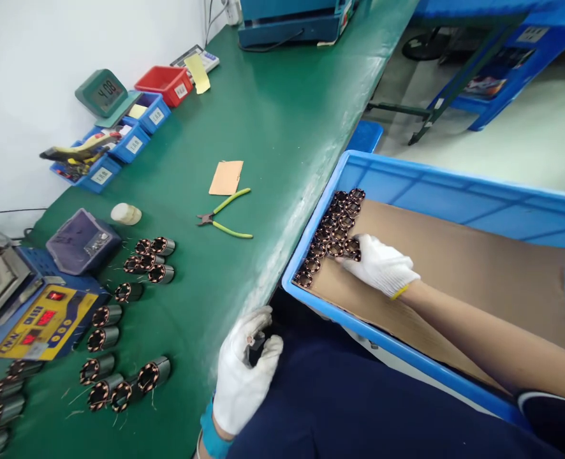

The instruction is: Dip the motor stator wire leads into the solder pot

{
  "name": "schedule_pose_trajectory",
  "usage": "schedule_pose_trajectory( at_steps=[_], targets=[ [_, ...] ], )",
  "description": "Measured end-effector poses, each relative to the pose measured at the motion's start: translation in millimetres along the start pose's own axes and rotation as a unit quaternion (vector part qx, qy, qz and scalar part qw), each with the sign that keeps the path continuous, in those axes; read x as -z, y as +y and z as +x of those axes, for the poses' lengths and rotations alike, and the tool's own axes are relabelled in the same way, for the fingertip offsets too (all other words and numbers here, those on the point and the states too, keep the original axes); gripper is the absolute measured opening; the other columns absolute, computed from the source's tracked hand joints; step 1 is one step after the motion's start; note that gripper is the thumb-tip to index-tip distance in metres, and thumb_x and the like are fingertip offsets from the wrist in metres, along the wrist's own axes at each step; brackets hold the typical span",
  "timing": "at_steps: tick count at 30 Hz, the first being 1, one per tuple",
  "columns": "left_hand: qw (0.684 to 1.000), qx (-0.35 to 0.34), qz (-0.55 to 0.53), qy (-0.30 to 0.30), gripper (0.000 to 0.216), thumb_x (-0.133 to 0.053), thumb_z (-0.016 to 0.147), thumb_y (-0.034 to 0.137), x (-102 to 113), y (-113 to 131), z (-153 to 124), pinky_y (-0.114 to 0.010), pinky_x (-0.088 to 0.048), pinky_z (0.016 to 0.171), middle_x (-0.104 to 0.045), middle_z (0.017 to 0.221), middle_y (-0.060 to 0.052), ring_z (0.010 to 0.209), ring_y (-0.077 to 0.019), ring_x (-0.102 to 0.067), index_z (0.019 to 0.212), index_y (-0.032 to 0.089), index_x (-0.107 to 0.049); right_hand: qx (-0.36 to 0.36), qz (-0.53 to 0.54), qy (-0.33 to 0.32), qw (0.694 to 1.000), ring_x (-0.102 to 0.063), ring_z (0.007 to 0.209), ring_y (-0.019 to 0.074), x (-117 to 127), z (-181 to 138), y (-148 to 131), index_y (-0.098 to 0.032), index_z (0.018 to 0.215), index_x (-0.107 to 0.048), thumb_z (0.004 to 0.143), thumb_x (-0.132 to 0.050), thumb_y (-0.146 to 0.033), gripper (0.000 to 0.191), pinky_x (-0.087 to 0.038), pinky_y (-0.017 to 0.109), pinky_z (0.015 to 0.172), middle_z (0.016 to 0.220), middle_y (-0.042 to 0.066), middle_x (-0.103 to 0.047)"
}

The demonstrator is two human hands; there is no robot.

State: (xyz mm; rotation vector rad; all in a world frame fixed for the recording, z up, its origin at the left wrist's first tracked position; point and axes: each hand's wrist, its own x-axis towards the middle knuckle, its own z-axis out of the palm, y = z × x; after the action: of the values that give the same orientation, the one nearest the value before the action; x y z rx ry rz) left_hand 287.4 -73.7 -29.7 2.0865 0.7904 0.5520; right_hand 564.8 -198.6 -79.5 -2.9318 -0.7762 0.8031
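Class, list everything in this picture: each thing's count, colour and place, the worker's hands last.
bench: one, green, left
crate: one, blue, cardboard-lined, right of the bench
coils in crate: many, copper, against its left wall
coils on bench: over a dozen, copper and grey, lower left
cutters: one, green handles, bench middle
card piece: one, tan, behind the cutters
blue bins: three, by the wall
red bin: one, beyond them
clock: one, green, by the wall
controller: one, yellow-faced, far left
left hand: white glove, bench edge, curled round a small part
right hand: white glove, in the crate, touching coils
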Motion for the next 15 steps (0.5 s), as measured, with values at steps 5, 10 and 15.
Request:
schedule_pose_trajectory(
  at_steps=[5, 10, 15],
  targets=[
    [1.000, 0.018, -0.009, -0.010, 0.023, -0.066, 0.086, 0.025, 2.0, -1.4, -1.2, -0.033, -0.065, 0.085, -0.078, 0.111, -0.009, 0.097, -0.0223, -0.076, 0.107, 0.020, -0.074, 0.004, -0.005, -0.017, 1.000, -0.061, 0.116, 0.0375, 3.9, 7.5, 4.5, -0.019, 0.138, -0.046, 0.092, -0.035, -0.070, 0.069, -0.048, 0.047, 0.088, 0.130, 0.019, -0.058],
    [1.000, 0.016, -0.007, -0.010, 0.023, -0.066, 0.086, 0.026, 1.0, -1.6, -2.9, -0.037, -0.064, 0.090, -0.078, 0.112, -0.009, 0.099, -0.0232, -0.076, 0.108, 0.021, -0.073, 0.053, -0.026, -0.066, 0.996, -0.061, 0.116, 0.0363, 9.3, -11.9, 13.8, -0.020, 0.123, -0.055, 0.092, -0.043, -0.054, 0.048, -0.047, 0.045, 0.089, 0.131, 0.016, -0.061],
    [1.000, 0.012, 0.005, 0.006, 0.022, -0.065, 0.085, 0.023, -0.3, 3.5, 0.3, -0.037, -0.065, 0.086, -0.079, 0.108, -0.009, 0.093, -0.0230, -0.077, 0.105, 0.020, -0.074, 0.053, 0.029, -0.060, 0.996, -0.059, 0.120, 0.0390, -5.1, -19.3, -7.0, -0.027, 0.126, -0.054, 0.092, -0.036, -0.066, 0.054, -0.048, 0.050, 0.090, 0.134, 0.014, -0.060]
  ],
)
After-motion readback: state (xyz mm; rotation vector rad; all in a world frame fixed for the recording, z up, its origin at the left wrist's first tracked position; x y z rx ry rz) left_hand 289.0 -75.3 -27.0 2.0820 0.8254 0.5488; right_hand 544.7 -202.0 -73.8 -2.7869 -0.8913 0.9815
